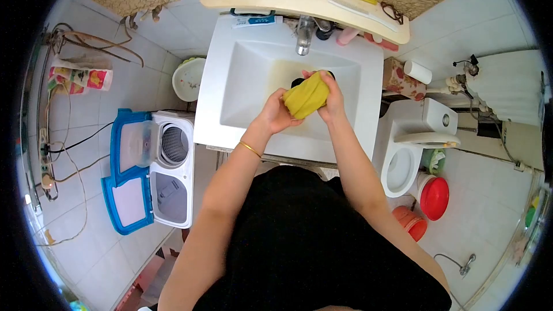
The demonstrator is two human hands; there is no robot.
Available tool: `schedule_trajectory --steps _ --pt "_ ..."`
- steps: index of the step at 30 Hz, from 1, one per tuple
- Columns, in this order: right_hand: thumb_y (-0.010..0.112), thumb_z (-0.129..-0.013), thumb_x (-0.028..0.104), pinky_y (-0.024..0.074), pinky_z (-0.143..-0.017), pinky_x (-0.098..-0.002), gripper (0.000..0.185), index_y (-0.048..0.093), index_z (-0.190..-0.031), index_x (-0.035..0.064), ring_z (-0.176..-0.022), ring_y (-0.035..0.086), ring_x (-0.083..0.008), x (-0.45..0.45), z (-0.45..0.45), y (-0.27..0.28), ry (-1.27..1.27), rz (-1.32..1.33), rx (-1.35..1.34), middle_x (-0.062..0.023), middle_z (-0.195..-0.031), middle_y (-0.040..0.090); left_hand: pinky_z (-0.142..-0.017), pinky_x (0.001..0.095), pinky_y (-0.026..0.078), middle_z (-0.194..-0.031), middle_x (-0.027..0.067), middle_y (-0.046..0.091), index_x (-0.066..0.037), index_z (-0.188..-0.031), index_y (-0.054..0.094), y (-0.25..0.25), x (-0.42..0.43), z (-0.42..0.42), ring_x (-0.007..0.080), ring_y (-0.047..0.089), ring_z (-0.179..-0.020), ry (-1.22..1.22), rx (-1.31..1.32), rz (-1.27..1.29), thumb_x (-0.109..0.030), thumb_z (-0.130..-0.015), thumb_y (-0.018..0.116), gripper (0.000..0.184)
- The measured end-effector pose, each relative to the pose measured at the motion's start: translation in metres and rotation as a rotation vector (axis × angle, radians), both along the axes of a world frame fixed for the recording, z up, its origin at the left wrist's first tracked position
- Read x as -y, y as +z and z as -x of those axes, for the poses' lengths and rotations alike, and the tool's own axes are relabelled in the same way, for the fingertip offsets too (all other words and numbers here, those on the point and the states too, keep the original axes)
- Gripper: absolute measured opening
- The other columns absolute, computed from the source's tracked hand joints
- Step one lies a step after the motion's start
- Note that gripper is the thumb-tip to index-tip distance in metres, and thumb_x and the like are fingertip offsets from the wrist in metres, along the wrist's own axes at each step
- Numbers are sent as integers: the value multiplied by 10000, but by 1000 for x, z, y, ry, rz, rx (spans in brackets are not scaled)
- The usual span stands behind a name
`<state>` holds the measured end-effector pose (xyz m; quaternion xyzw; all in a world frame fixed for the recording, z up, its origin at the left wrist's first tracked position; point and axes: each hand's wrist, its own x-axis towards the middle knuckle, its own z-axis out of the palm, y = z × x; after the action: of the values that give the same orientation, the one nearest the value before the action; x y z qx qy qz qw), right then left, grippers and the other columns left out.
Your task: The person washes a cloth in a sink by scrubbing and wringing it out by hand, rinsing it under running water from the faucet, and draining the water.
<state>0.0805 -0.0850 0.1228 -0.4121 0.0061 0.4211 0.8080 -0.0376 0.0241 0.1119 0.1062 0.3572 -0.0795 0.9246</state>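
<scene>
Clock: twelve points away from the person, six toward the black shirt (311,242).
Cloth (307,99): yellow-green, bunched into a thick bundle, held between both hands above the basin of the sink (227,80).
Cloth's long axis: roughly from eight o'clock to two o'clock, so it slants up toward the right hand's end.
Left hand (276,114): cupped around the near-left end, fingers curled partly beneath; from here the cloth lies at two o'clock.
Right hand (333,97): gripping the far-right end, with fingertips showing past the upper edge; from here the cloth lies at nine o'clock.
Nearer hand: neither; both touch the cloth.
Left forearm: reaches in toward one o'clock, a gold bracelet (250,149) near the wrist, palm turned inward and partly up.
Right forearm: reaches in toward eleven o'clock, back of the hand facing outward.
Faucet (303,37): at twelve o'clock from the cloth, apart from it; whether water runs I cannot tell.
Dark object (297,82): at eleven o'clock, just beyond the cloth and partly hidden by it; what it is cannot be made out.
</scene>
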Motion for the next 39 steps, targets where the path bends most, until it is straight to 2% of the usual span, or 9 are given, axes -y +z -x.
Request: schedule_trajectory --steps 2,5,12,17,24,31,34,37,39 --pt "633 -889 162 489 -898 -350 162 546 -943 36 -1015 598 -210 -3 4 10 4 108 181 -116 -1003 633 -1003 545 420 -1295 149 521 -116 -1361 440 22 -1 2 301 521 -1202 -53 -142 25 -427 -975 359 502" --pt "684 -798 17 452 -881 -292 218 473 -812 68 -846 547 -114 -10 18 22 41 262 524 -18 -836 576 -1001 486 440 -1287 114 525 -100 -1339 424 8 -2 4 262 523 -1192 -33 197 160 -534 -971 367 573" --pt "682 -769 24 429 -856 -258 240 498 -918 67 -865 498 -102 -20 45 61 -31 261 910 4 -853 483 -906 389 506 -1079 84 622 -60 -1171 534 -18 -9 -26 226 614 -1009 235 110 91 -473 -936 516 476" --pt "669 -859 133 426 -783 -256 205 513 -976 70 -824 487 -112 -11 37 34 -221 332 571 -12 -869 497 -877 404 533 -987 100 611 -53 -1054 548 -2 -9 -33 242 621 -933 367 177 25 -188 -886 500 221" --pt "551 -967 318 472 -723 -319 232 517 -876 107 -748 544 -177 -14 20 32 -345 155 -247 -26 -796 524 -748 370 526 -909 120 579 -32 -980 555 41 3 -37 239 603 -790 618 141 -407 34 -768 461 241" --pt "418 -1012 375 476 -711 -342 351 529 -823 102 -730 558 -190 -10 -11 -18 134 -101 -561 -21 -727 535 -675 313 488 -700 89 597 -11 -695 574 59 -3 -28 192 587 -678 214 429 -1166 82 -652 451 160" --pt "378 -1023 362 476 -677 -345 366 532 -806 110 -665 549 -190 -29 -20 -1 233 116 -632 -19 -727 559 -628 306 483 -664 72 603 -44 -599 555 75 -7 -27 195 593 -651 37 646 -1540 62 -625 511 117" --pt "441 -1008 329 475 -623 -326 316 542 -793 120 -617 543 -169 -35 -30 0 556 -150 -646 -8 -697 571 -605 326 474 -649 43 595 -81 -571 548 87 -9 -29 213 593 -635 -91 893 -1837 34 -590 575 119" --pt "496 -986 338 463 -584 -299 302 547 -776 126 -580 525 -144 -43 -26 21 509 129 -470 5 -665 554 -592 348 470 -674 29 601 -102 -577 546 97 -7 -29 227 597 -649 -202 1012 -2036 4 -575 617 127"
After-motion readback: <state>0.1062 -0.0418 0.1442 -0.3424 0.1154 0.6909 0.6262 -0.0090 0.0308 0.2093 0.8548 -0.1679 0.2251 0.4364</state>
